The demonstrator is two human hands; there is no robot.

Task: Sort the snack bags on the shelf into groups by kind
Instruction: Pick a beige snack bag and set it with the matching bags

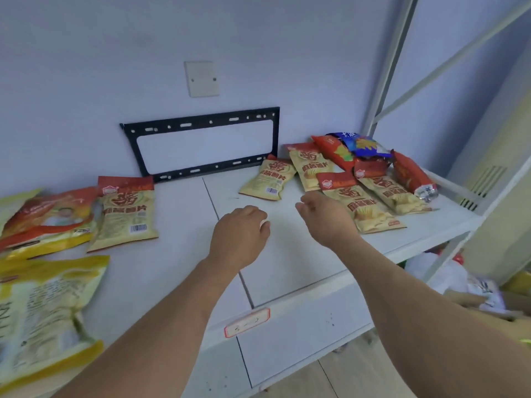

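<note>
Both my hands hover empty over the middle of the white shelf (pixel 178 254). My left hand (pixel 240 232) has its fingers curled loosely downward. My right hand (pixel 324 215) is spread, its fingers close to a beige chip bag with a red top (pixel 359 205). More beige bags (pixel 268 182) (pixel 311 166) (pixel 393 193) lie at the right, with orange-red bags (pixel 334 152) (pixel 411 175) and a blue bag (pixel 362 145) piled behind. At the left lie one beige bag (pixel 128 212), an orange-and-yellow bag (pixel 48 219) and a large yellow bag (pixel 37 314).
A black metal wall bracket (pixel 201 145) leans at the shelf's back against the wall. A white shelf post (pixel 385 81) rises at the right. A red-framed label (pixel 247 323) is stuck on the front edge. Bags and boxes (pixel 465 285) sit below at the right.
</note>
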